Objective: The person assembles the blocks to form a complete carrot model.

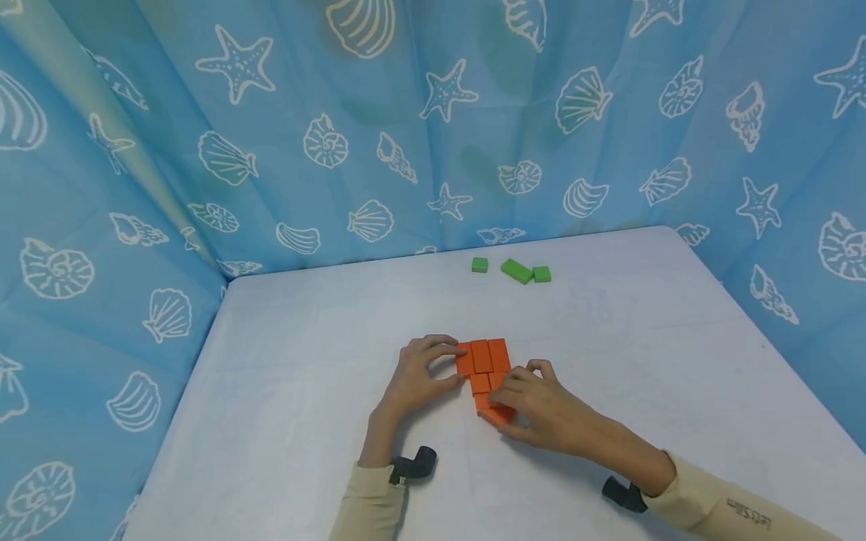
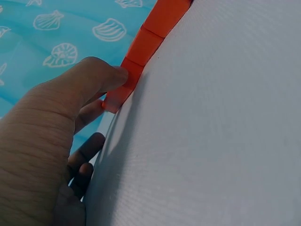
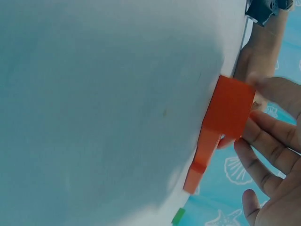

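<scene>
Orange wooden blocks (image 1: 482, 357) lie side by side in a flat shape on the white table. At its upper left, my left hand (image 1: 416, 376) pinches the outermost block between thumb and forefinger; the left wrist view shows the thumb against the side of that orange block (image 2: 126, 84). My right hand (image 1: 541, 409) holds another orange block (image 1: 499, 415) at the near end of the shape, where it looks slightly tilted. In the right wrist view the thumb and fingers grip this block (image 3: 229, 106). The right fingers hide part of the shape in the head view.
Toward the back edge of the white table (image 1: 304, 338) lie a small green block (image 1: 479, 264), a longer green block (image 1: 517, 271) and another small green block (image 1: 542, 274). A blue curtain (image 1: 406, 113) with shell prints hangs behind and along the sides.
</scene>
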A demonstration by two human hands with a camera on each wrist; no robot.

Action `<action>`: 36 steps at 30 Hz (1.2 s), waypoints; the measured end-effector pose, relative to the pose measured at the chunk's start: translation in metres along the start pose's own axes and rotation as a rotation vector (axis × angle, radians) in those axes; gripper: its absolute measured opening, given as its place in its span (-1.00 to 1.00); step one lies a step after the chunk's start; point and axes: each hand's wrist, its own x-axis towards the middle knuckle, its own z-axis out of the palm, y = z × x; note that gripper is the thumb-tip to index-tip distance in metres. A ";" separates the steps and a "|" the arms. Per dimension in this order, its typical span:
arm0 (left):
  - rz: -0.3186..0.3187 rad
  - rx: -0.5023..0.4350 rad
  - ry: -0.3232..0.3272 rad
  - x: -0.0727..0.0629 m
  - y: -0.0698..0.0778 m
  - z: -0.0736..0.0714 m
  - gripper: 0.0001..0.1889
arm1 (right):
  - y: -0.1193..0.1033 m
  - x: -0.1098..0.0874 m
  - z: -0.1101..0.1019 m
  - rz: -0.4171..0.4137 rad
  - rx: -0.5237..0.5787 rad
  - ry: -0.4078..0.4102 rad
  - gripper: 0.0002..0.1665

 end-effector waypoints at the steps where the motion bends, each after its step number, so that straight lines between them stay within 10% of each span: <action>1: -0.001 0.001 0.000 0.000 -0.001 0.000 -0.61 | 0.002 0.001 -0.001 0.010 0.003 -0.006 -0.55; 17: -0.036 0.002 -0.007 -0.002 -0.006 -0.007 -0.59 | 0.115 0.075 -0.033 0.341 -0.029 0.167 -0.60; 26: -0.017 0.013 -0.030 -0.002 -0.008 0.001 -0.59 | 0.177 0.104 -0.024 0.454 -0.040 0.117 -0.50; 36: 0.003 0.036 -0.021 -0.002 -0.006 -0.002 -0.60 | 0.197 0.123 -0.015 0.517 -0.053 0.001 -0.46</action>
